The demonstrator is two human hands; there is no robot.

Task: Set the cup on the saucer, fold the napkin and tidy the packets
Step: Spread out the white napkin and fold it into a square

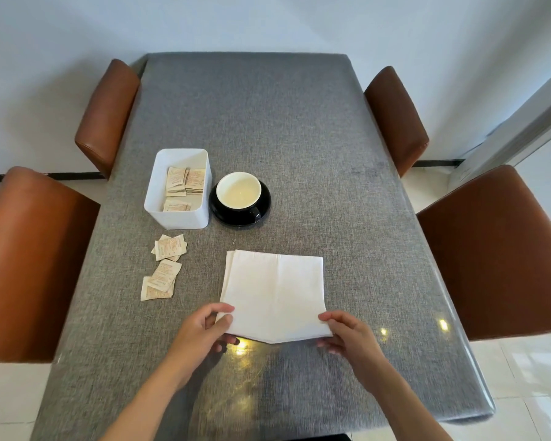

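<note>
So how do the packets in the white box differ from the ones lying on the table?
The packets in the white box are contained, some leaning upright against each other; the loose packets on the table lie flat in two small overlapping heaps, nearer the person. Both are the same beige printed sachets.

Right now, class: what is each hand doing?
Left hand: pinching the near left corner of the white paper napkin.
Right hand: pinching its near right corner.

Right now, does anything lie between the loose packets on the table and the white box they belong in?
Nothing visible does. The loose packets lie on bare tablecloth just in front of the white box, whose top is open. The cup and napkin sit off to the right, clear of that path.
</note>
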